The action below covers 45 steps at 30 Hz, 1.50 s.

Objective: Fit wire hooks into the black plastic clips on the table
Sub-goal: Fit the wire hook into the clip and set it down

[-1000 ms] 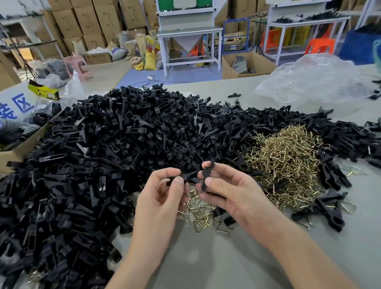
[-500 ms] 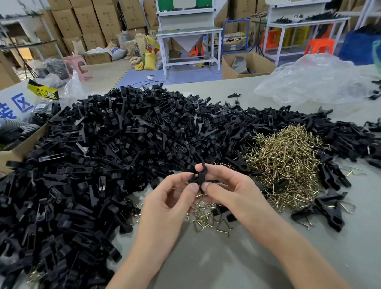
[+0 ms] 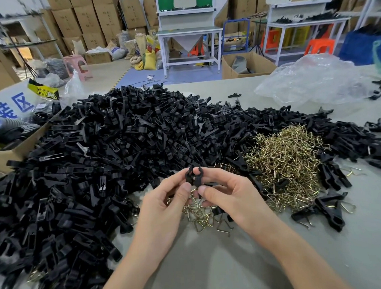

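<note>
Two black plastic clip halves point(image 3: 194, 176) stand pressed together upright between my hands, above the table. My left hand point(image 3: 164, 207) pinches the left half with thumb and fingers. My right hand point(image 3: 230, 195) pinches the right half the same way. Directly under my hands lies a small scatter of brass wire hooks point(image 3: 200, 215). A bigger heap of brass wire hooks point(image 3: 286, 160) sits to the right. A huge pile of loose black clips point(image 3: 109, 153) covers the left and far side of the grey table point(image 3: 214, 265).
A few assembled clips with hooks point(image 3: 325, 209) lie at the right. A crumpled clear plastic bag point(image 3: 310, 81) rests at the far right. A cardboard box point(image 3: 13, 148) holding dark parts stands at the left edge. Shelves, cartons and workbenches fill the background.
My hands have drawn together; the two clip pieces that were held apart a second ago now meet, held upright between both thumbs.
</note>
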{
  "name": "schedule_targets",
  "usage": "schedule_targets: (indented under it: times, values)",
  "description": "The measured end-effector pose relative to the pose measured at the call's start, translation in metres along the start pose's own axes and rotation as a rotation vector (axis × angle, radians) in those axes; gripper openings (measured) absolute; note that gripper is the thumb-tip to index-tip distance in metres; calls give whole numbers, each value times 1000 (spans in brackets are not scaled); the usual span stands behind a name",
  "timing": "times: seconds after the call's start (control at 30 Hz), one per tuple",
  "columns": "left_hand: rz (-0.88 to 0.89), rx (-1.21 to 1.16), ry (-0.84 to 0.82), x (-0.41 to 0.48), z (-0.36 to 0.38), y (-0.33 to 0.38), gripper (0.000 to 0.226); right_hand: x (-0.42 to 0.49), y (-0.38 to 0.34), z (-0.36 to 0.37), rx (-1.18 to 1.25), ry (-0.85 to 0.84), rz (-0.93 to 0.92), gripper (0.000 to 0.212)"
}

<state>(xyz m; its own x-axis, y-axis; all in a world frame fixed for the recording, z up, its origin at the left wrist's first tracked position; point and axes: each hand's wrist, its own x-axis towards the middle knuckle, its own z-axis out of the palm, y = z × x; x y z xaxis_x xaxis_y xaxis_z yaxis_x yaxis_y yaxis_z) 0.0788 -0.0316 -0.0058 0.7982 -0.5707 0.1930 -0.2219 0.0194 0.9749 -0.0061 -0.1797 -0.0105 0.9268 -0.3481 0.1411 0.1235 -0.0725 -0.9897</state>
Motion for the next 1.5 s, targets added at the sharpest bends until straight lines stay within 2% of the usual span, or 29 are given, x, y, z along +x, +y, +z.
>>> schedule_targets:
  times: [0.13, 0.43, 1.03, 1.17, 1.27, 1.4, 1.5]
  values:
    - [9, 24, 26, 0, 1, 0, 39, 0, 0, 0, -3, 11, -10, 37]
    - [-31, -16, 69, -1, 1, -2, 20, 0, -1, -1, 13, 12, 1, 36]
    - [9, 29, 43, -3, 0, 1, 15, -1, -3, -1, 35, -40, 26, 39]
    - [39, 52, 36, -3, -3, 2, 17, -2, -4, -1, 26, -30, 29, 35]
    - [94, 124, 1, -4, -3, 4, 30, -1, -3, 0, 25, -11, 26, 30]
    - [122, 180, -40, -6, -1, 4, 35, -1, -4, 0, 49, -11, 21, 39]
    - [146, 227, -6, -8, -1, 4, 41, -1, -4, 1, 22, -13, -2, 36]
